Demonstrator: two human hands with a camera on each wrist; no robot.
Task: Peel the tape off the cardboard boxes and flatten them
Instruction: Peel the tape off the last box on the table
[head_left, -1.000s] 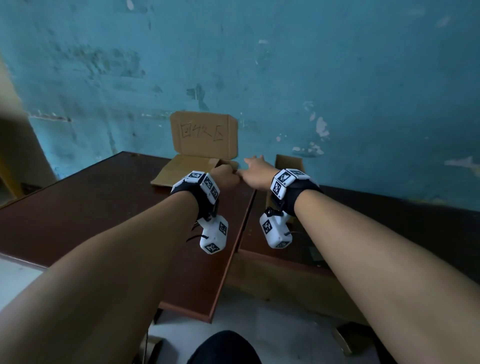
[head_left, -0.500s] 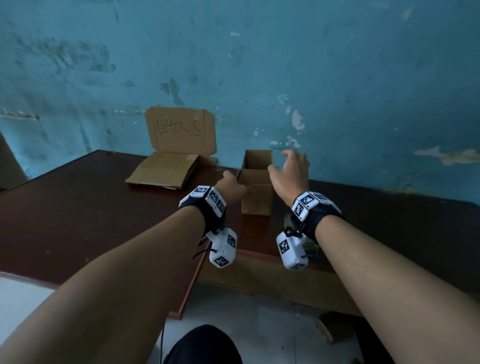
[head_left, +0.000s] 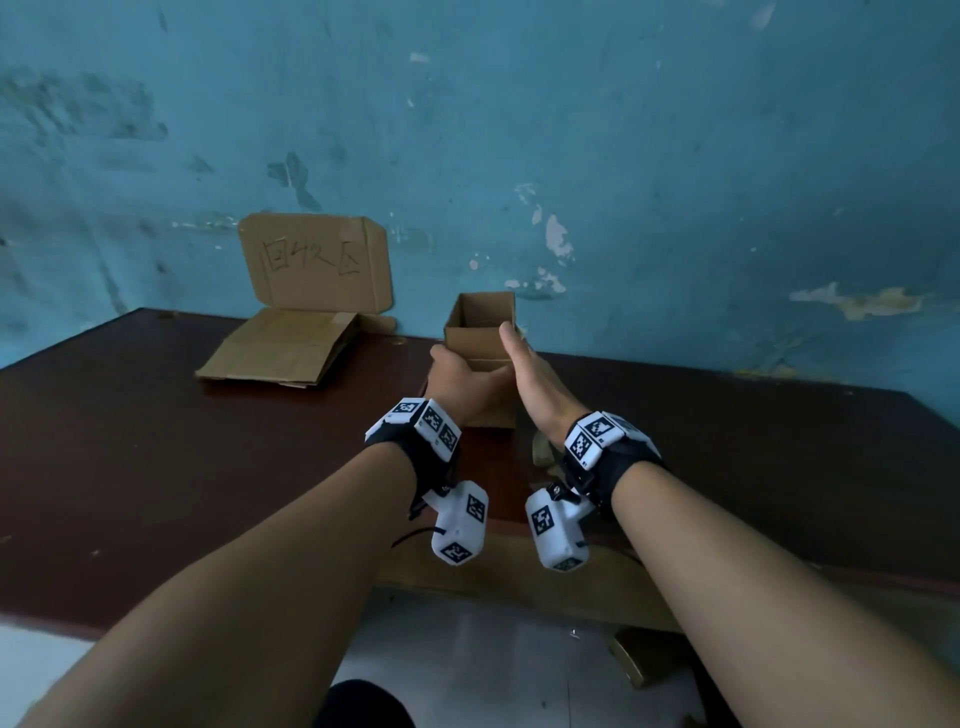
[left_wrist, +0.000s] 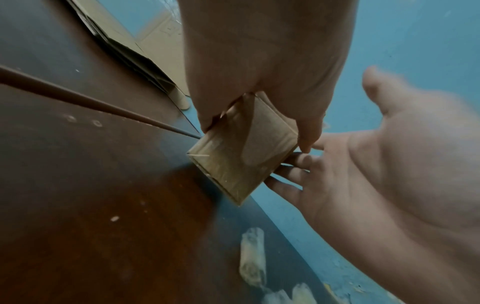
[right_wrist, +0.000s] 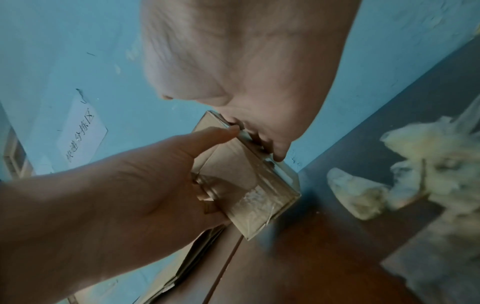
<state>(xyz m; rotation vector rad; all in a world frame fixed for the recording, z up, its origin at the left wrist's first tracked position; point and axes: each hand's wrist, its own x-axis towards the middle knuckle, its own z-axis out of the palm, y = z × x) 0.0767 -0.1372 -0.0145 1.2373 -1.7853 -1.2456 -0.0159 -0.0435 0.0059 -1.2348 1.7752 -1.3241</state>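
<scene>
A small open-topped cardboard box (head_left: 480, 332) stands near the blue wall, at the seam between two dark tables. My left hand (head_left: 457, 376) grips its left side, the thumb (right_wrist: 221, 131) on one face and the fingers curled round the other. My right hand (head_left: 522, 358) lies flat against the box's right side, its straight fingers (left_wrist: 291, 170) touching the far face. In both wrist views a face of the box (left_wrist: 241, 160) shines with clear tape (right_wrist: 255, 203). Its lower corner hangs close to the tabletop; whether it touches, I cannot tell.
A flattened box (head_left: 275, 353) lies at the back left, below a cardboard sign (head_left: 317, 265) with handwriting that leans on the wall. Crumpled wads of peeled tape (right_wrist: 428, 174) lie on the table (head_left: 156, 441) to the right of my hands, one by my right wrist (head_left: 543, 452).
My left hand has closed on the box's left side. My right hand, raised and open to the right of the box half a second ago, has come down against its right side.
</scene>
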